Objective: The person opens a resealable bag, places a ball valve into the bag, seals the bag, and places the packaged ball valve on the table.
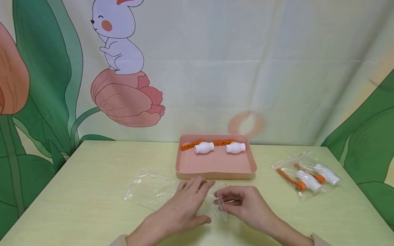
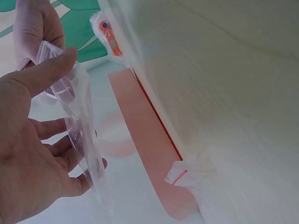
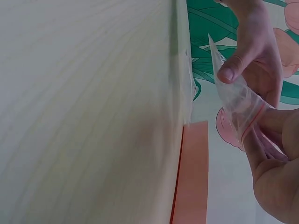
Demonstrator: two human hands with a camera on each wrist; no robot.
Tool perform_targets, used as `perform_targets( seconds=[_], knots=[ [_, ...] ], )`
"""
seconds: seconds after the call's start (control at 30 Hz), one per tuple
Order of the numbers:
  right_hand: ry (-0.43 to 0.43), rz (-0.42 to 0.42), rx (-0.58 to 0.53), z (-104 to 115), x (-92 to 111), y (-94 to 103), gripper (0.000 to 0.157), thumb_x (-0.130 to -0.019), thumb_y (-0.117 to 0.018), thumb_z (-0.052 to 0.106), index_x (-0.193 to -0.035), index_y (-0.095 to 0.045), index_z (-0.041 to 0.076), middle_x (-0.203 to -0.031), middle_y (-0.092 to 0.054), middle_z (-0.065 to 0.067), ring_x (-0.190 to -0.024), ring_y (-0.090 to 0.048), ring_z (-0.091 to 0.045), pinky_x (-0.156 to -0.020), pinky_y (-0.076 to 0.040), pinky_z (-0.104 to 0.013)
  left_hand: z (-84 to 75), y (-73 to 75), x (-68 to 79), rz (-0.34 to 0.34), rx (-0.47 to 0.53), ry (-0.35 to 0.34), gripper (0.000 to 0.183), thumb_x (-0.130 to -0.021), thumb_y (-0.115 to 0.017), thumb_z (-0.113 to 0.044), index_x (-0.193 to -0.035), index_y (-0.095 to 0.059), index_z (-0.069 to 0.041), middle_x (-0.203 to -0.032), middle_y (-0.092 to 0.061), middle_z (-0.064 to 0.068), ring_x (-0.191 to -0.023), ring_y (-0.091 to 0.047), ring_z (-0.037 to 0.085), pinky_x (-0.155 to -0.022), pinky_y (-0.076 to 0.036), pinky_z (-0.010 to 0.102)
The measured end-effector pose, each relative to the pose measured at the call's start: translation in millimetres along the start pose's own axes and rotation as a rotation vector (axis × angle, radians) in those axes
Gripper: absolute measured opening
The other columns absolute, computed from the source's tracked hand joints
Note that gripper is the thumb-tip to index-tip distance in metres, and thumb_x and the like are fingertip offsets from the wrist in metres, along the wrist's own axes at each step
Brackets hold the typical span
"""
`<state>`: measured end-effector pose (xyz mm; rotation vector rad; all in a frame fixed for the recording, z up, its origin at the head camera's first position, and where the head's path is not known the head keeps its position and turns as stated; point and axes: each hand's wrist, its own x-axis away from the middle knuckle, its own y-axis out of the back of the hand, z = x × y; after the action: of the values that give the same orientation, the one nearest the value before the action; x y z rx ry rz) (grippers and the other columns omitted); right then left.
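Observation:
A clear zip bag (image 2: 84,107) with a red line near its mouth is up off the table between my hands. My right hand (image 1: 250,206) holds the mouth end with curled fingers and thumb, and some fingertips show through the film. My left hand (image 1: 187,208) is at the bag's other side, its thumb against the film and its fingers loosely extended, apart from the thumb. In the right wrist view the left thumb (image 3: 229,74) rests on the plastic. Another clear bag (image 1: 147,188) lies flat on the table, partly behind my left hand.
A pink tray (image 1: 215,167) at the table's back holds two white pipe-like fittings (image 1: 204,148) and orange handle-like pieces (image 1: 187,146). To the right lies a filled clear bag (image 1: 307,177) with similar white and orange parts. A printed curtain (image 1: 200,68) hangs behind the table.

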<state>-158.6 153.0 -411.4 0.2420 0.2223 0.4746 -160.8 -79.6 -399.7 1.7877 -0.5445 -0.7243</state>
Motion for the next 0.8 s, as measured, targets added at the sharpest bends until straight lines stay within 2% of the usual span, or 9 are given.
perform_targets(
  seconds=[0.1,0.23,0.37,0.5,0.63,0.8],
  knots=[
    [0.028,0.005,-0.007,-1,0,-0.6,0.032,-0.091,-0.077,0.001,-0.121,-0.069,-0.005,-0.113,-0.073,-0.019,-0.103,-0.072,-0.034,-0.083,-0.060,-0.033,-0.1,0.1,-0.1,-0.005,0.019,-0.001,0.086,-0.082,-0.088,-0.036,-0.149,-0.045,-0.003,-0.126,-0.048,0.001,-0.121,-0.047,0.019,-0.108,-0.037,0.044],
    [0.067,0.004,0.019,-3,1,0.4,0.035,-0.091,-0.077,0.000,-0.125,-0.069,-0.002,-0.116,-0.072,-0.019,-0.101,-0.073,-0.034,-0.082,-0.060,-0.034,1.3,0.3,-0.8,0.007,0.053,0.018,0.085,-0.082,-0.088,-0.034,-0.149,-0.044,-0.005,-0.128,-0.048,0.001,-0.124,-0.045,0.018,-0.110,-0.035,0.046],
    [0.117,-0.019,0.081,-4,1,1.8,0.041,-0.089,-0.080,0.004,-0.128,-0.069,0.001,-0.117,-0.072,-0.017,-0.097,-0.074,-0.027,-0.082,-0.060,-0.033,4.5,0.2,-1.3,0.040,0.083,0.061,0.087,-0.082,-0.089,-0.034,-0.150,-0.043,-0.006,-0.134,-0.047,0.003,-0.129,-0.043,0.020,-0.113,-0.033,0.049],
    [0.139,-0.050,0.128,-6,1,3.8,0.044,-0.085,-0.085,0.009,-0.127,-0.070,0.005,-0.115,-0.074,-0.009,-0.094,-0.074,-0.019,-0.081,-0.060,-0.033,8.1,0.7,-0.8,0.043,0.111,0.090,0.088,-0.082,-0.089,-0.032,-0.151,-0.042,-0.006,-0.138,-0.047,0.004,-0.131,-0.044,0.022,-0.114,-0.035,0.049],
    [0.156,-0.041,0.124,-6,0,6.5,0.044,-0.085,-0.085,0.009,-0.126,-0.070,0.004,-0.115,-0.074,-0.006,-0.094,-0.075,-0.020,-0.080,-0.061,-0.034,11.5,1.8,-0.6,0.023,0.129,0.081,0.088,-0.082,-0.090,-0.031,-0.150,-0.042,-0.006,-0.140,-0.049,0.004,-0.131,-0.046,0.022,-0.113,-0.038,0.047],
    [0.177,-0.025,0.120,-6,-1,8.6,0.044,-0.085,-0.084,0.006,-0.126,-0.069,0.001,-0.116,-0.073,-0.014,-0.096,-0.074,-0.028,-0.081,-0.061,-0.034,15.5,1.1,-0.1,-0.001,0.162,0.058,0.084,-0.081,-0.090,-0.031,-0.148,-0.044,-0.008,-0.142,-0.052,0.004,-0.131,-0.050,0.022,-0.111,-0.041,0.047]
  ],
)
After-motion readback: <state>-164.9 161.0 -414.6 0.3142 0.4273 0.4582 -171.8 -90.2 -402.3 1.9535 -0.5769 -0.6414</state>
